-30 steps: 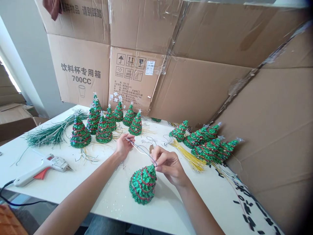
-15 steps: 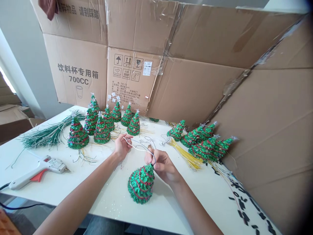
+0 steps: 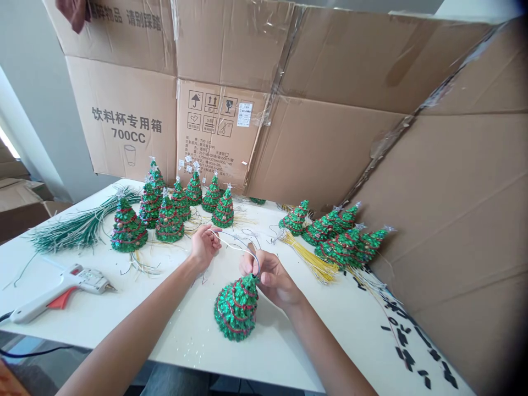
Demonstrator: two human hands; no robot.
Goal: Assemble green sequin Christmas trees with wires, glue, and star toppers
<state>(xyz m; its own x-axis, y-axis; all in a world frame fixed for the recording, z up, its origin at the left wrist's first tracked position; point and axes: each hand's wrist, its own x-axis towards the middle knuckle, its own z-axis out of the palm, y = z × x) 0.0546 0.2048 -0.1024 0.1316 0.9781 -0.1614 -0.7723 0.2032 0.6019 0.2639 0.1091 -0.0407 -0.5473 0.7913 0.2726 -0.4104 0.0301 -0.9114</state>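
Observation:
A small green glitter Christmas tree [image 3: 236, 308] with red bead garlands stands on the white table [image 3: 173, 330] near the front edge. My right hand [image 3: 270, 278] is closed at its tip, pinching one end of a thin white wire [image 3: 233, 247]. My left hand [image 3: 205, 246] pinches the wire's other end, a little farther back and to the left. The wire curves between the two hands above the table.
Several finished trees [image 3: 165, 203] stand at the back left, more trees [image 3: 338, 236] lie on their sides at the right. A white glue gun [image 3: 61, 289] lies front left, green wire bundle [image 3: 78, 228] behind it, yellow wires [image 3: 311, 261] right. Cardboard boxes [image 3: 289, 110] wall the back and right.
My right hand has drawn down and in toward the tree's tip with the wire end. The left hand has held its end, so the wire now bends more tightly.

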